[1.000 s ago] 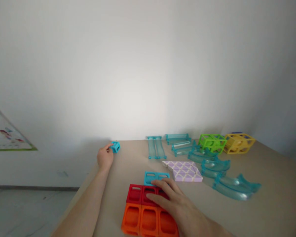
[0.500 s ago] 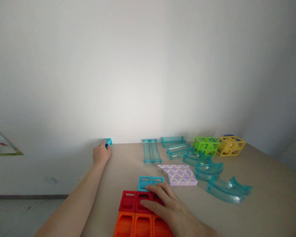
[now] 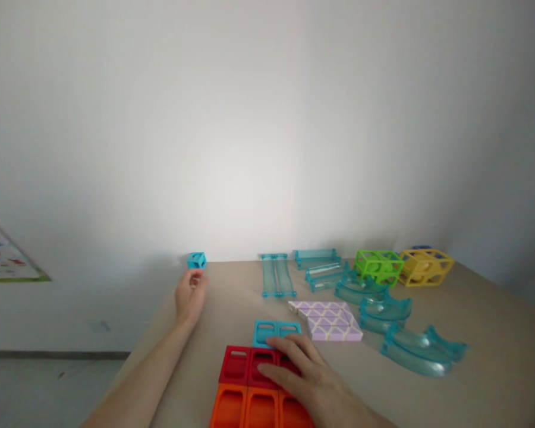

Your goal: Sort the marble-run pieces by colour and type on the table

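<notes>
At the table's far left corner stands a small blue open-sided cube (image 3: 197, 260). My left hand (image 3: 191, 294) is just in front of it, fingers curled loosely with a gap between thumb and fingertips and nothing seen in them. My right hand (image 3: 310, 371) lies spread over the red blocks (image 3: 235, 367), fingertips reaching the light blue blocks (image 3: 265, 333) behind them. Orange blocks (image 3: 261, 409) sit against the red ones at the near edge of view. The right palm covers part of the red and orange blocks.
Clear teal track pieces (image 3: 276, 276) lie at the back, with curved teal pieces (image 3: 421, 351) to the right. A lilac patterned panel (image 3: 334, 321) lies mid-table. Green (image 3: 378, 267) and yellow frame cubes (image 3: 425, 267) stand at the back right, near the wall (image 3: 267, 131).
My left hand has let go of the small blue cube and drawn back toward me, leaving it at the corner. My right hand stays on the blocks. The view has shifted slightly.
</notes>
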Demonstrator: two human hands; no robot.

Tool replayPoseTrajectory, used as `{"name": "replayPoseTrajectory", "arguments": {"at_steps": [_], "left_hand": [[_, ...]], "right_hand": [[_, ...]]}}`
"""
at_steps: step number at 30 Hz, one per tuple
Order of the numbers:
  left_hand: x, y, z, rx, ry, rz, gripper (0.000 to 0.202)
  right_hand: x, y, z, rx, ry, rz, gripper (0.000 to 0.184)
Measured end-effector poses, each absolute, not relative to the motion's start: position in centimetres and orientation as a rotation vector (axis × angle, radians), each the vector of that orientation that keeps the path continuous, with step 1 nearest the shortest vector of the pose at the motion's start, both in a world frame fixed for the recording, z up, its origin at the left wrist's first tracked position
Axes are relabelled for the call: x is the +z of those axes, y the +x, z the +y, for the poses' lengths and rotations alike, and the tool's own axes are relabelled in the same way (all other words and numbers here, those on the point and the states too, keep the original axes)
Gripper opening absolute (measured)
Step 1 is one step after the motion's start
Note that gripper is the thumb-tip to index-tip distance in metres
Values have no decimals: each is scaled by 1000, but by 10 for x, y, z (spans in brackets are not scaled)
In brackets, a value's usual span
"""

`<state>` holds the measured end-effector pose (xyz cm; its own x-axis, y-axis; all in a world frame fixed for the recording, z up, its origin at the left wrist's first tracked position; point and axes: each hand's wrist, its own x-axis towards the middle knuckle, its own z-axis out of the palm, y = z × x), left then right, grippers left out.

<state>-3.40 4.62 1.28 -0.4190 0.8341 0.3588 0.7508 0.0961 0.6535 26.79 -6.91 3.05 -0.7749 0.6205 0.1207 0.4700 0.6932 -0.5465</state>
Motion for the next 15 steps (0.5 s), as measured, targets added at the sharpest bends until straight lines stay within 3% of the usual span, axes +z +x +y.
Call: {"name": "replayPoseTrajectory", "arguments": {"at_steps": [2, 5, 15], "left_hand": [[11, -19, 10, 1106, 1757, 1983, 26], [12, -5, -36, 747, 2002, 1239, 28], [27, -4, -37, 740, 1989, 1161, 32]], "right_hand": [[29, 267, -68, 727, -868, -2595, 70], [29, 266, -69, 730, -872, -2583, 74], [31, 260, -74, 705, -900, -2547, 79]]}}
